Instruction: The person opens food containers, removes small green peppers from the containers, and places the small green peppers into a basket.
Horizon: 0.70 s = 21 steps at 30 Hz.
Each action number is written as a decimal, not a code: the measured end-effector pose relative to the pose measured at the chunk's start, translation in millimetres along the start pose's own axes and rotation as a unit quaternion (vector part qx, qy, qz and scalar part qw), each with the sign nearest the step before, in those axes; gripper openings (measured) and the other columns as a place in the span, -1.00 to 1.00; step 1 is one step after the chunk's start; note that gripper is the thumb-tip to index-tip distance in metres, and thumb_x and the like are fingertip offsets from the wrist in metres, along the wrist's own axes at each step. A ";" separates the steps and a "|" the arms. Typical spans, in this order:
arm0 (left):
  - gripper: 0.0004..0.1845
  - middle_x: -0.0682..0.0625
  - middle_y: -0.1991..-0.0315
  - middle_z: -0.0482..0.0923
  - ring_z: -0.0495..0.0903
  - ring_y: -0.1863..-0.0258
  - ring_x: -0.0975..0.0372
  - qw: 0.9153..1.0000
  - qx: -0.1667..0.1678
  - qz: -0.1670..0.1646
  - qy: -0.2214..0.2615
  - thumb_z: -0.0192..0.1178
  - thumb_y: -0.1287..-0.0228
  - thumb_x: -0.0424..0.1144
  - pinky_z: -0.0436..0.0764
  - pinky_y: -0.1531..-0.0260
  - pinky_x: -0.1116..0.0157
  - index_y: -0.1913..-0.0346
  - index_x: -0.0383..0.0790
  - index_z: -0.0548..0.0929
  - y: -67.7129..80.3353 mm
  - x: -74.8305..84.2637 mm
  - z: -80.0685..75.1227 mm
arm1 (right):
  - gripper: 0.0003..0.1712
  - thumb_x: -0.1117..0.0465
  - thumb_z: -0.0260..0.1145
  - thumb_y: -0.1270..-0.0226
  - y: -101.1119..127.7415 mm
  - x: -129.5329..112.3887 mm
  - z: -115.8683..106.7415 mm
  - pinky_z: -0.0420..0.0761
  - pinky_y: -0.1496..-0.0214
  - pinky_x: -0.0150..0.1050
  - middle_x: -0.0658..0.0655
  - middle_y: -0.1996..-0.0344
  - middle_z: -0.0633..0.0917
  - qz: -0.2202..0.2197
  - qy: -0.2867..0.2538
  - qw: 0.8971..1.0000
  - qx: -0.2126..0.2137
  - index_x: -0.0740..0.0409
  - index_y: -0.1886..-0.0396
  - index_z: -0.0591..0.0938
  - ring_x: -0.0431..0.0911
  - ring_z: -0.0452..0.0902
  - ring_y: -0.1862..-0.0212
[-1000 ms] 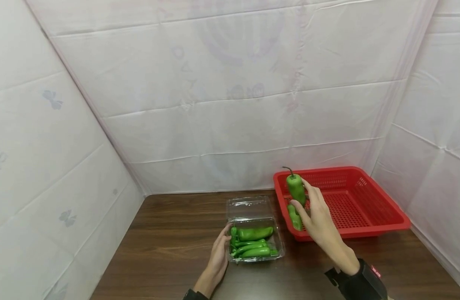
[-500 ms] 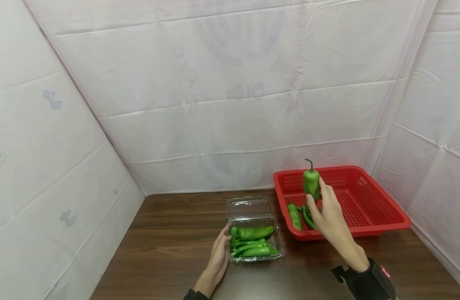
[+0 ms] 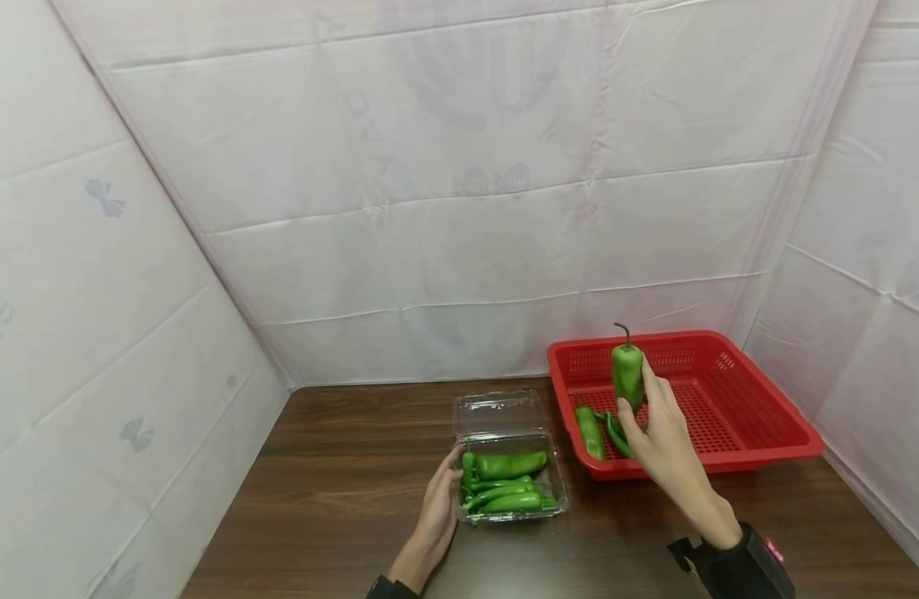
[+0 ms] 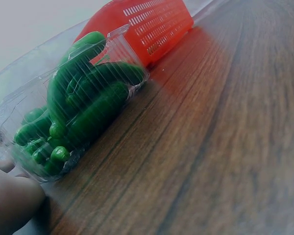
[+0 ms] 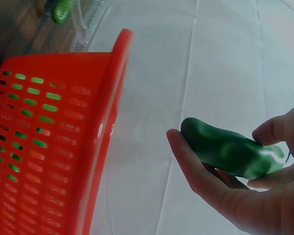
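**Green pepper held upright over the red basket**

A short, plump green pepper with a dark curled stem (image 3: pixel 627 374) stands upright, stem up, right of centre in the head view, held above the near left part of a red perforated plastic basket (image 3: pixel 736 366). The right hand (image 3: pixel 664 437) holds it from the right and below, thumb and fingers (image 5: pixel 186 152) curled round its lower half; in the right wrist view the pepper (image 5: pixel 225 149) lies between thumb and fingertips, beside the basket's rim (image 5: pixel 108 122). On the basket floor, just below and left of the held one, lie a slim green pepper (image 3: pixel 590 433) and a darker curved one (image 3: pixel 613 434), partly hidden by the hand.

Left of the basket, near the lower middle of the frame, an open clear plastic clamshell box (image 3: pixel 513 487) sits on the dark wooden tabletop (image 3: pixel 339 491), filled with long green peppers (image 3: pixel 507 466), its lid lying flat behind it. The left hand (image 3: pixel 437 520) rests against the box's left wall with fingers nearly straight, gripping nothing. White sheeting (image 3: pixel 429 208) encloses the scene.
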<state>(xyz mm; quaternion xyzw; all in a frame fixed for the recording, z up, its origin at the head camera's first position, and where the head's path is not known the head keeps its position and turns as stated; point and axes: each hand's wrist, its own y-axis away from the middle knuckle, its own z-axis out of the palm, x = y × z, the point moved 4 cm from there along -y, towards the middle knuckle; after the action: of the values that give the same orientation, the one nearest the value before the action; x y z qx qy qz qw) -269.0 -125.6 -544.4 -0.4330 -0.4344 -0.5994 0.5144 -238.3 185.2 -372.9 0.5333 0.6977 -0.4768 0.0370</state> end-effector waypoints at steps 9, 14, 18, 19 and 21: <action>-0.33 -0.22 -0.68 -0.24 -0.49 -0.64 -0.16 1.000 -0.001 0.001 -0.002 -0.14 -0.50 -0.29 -0.45 -0.56 -0.25 -0.61 -0.33 0.06 2.6 0.0 -1.0 | -0.20 0.39 0.35 -0.34 5.0 7.7 3.2 0.57 0.21 -0.05 0.45 -0.02 0.55 -0.006 0.013 1.000 0.020 0.46 -0.50 0.24 0.18 0.54 0.06; -0.33 -0.23 -0.68 -0.23 -0.49 -0.64 -0.17 1.000 0.000 0.001 -0.002 -0.12 -0.49 -0.29 -0.45 -0.56 -0.24 -0.60 -0.34 0.08 3.4 0.1 -2.3 | -0.22 0.37 0.40 -0.31 7.3 14.9 7.7 0.56 0.17 0.06 0.47 -0.06 0.55 0.002 0.009 1.000 0.024 0.45 -0.46 0.30 0.23 0.53 0.02; -0.33 -0.24 -0.68 -0.23 -0.49 -0.64 -0.18 1.000 0.001 0.004 -0.003 -0.12 -0.48 -0.28 -0.45 -0.55 -0.27 -0.60 -0.33 0.08 3.8 0.5 -2.9 | -0.26 0.37 0.41 -0.29 6.5 23.6 13.7 0.57 0.01 0.29 0.52 -0.14 0.54 0.004 -0.003 1.000 0.019 0.47 -0.40 0.33 0.34 0.51 -0.09; -0.32 -0.23 -0.68 -0.23 -0.49 -0.64 -0.18 1.000 0.002 0.003 -0.002 -0.11 -0.48 -0.28 -0.45 -0.55 -0.26 -0.60 -0.32 0.09 3.9 0.2 -3.2 | -0.28 0.36 0.41 -0.30 6.1 26.2 15.5 0.56 0.01 0.31 0.53 -0.15 0.54 0.006 -0.002 1.000 0.017 0.47 -0.38 0.34 0.36 0.51 -0.10; -0.32 -0.22 -0.68 -0.22 -0.49 -0.64 -0.17 1.000 0.003 0.002 -0.001 -0.11 -0.48 -0.27 -0.45 -0.55 -0.26 -0.60 -0.31 0.10 4.4 0.0 -3.4 | -0.30 0.34 0.41 -0.31 5.8 31.5 18.8 0.56 0.00 0.33 0.53 -0.17 0.55 0.014 0.001 1.000 0.009 0.47 -0.36 0.36 0.38 0.53 -0.12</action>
<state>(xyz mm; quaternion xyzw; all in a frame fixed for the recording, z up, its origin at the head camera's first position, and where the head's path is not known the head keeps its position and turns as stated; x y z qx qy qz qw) -264.9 -129.4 -544.9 -0.4327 -0.4360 -0.5965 0.5166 -255.9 194.1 -404.4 0.5433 0.6864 -0.4819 0.0383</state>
